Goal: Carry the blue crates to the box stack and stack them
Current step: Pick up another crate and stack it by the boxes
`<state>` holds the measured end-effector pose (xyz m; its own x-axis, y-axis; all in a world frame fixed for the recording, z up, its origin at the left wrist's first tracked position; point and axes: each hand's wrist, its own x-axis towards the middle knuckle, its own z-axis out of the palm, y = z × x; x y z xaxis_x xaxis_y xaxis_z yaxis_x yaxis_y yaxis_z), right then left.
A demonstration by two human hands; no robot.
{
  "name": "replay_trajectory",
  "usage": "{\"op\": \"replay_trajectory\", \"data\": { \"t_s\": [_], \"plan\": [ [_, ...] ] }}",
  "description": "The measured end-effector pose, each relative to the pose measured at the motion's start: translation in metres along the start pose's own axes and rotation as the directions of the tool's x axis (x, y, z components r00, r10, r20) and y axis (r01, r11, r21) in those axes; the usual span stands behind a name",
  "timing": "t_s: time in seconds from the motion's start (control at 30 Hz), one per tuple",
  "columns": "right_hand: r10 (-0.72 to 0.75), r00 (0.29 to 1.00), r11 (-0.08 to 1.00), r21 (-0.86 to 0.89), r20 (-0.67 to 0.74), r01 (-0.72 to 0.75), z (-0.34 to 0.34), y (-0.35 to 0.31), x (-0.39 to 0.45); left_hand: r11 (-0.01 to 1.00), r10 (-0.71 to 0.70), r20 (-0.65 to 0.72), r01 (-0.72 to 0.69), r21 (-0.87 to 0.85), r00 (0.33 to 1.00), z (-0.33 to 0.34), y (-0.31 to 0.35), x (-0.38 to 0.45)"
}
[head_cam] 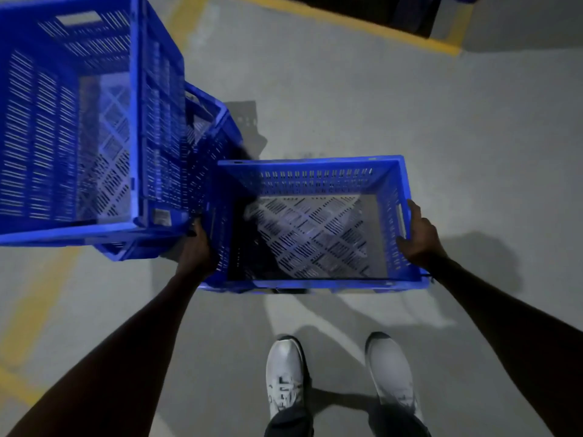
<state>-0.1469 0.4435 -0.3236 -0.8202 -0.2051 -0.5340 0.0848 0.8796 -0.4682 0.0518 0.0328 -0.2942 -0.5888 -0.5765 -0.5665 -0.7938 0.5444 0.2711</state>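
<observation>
Blue crate (pixel 318 184) was held between our two hands above grey floor (pixel 347 89), just right of blue crate stack (pixel 79 121). Left hand (pixel 197 250) gripped crate's left wall; fingers hidden, so we could not tell exact hold. Right hand (pixel 418 234) clamped right rim beside handle slot, thumb inside. White shoes (pixel 285 373) stood below crate. Yellow floor line (pixel 410 33) ran at far edge.

Blue slotted crates (pixel 315 184), white shoes (pixel 285 376), seemingly yellow-striped grey floor (pixel 347 105)
</observation>
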Motion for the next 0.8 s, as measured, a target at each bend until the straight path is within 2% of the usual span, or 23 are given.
{"op": "replay_trajectory", "data": {
  "t_s": [0.2, 0.43, 0.57, 0.7, 0.8],
  "plan": [
    [-0.007, 1.000, 0.997, -0.082, 0.020, 0.009, -0.074, -0.017, -0.038, 0.999, 0.042, 0.038, -0.041, -0.016, 0.998, -0.056, 0.026, -0.064],
    [0.008, 0.993, 0.990, -0.143, 0.122, 0.010, -0.181, -0.065, -0.129, 0.996, 0.034, 0.047, -0.038, 0.075, 0.998, -0.155, 0.048, -0.200],
    [-0.097, 0.979, 0.973, -0.188, 0.178, 0.130, -0.240, -0.119, -0.196, 0.997, -0.016, -0.014, 0.017, 0.080, 1.000, -0.229, 0.053, -0.296],
    [-0.205, 0.949, 0.939, -0.224, 0.241, 0.260, -0.289, -0.189, -0.257, 0.997, -0.074, -0.095, 0.073, -0.010, 0.993, -0.300, 0.039, -0.400],
    [-0.316, 0.899, 0.886, -0.245, 0.304, 0.394, -0.312, -0.250, -0.292, 0.987, -0.148, -0.165, 0.134, -0.092, 0.975, -0.339, 0.010, -0.477]
  ]
}}
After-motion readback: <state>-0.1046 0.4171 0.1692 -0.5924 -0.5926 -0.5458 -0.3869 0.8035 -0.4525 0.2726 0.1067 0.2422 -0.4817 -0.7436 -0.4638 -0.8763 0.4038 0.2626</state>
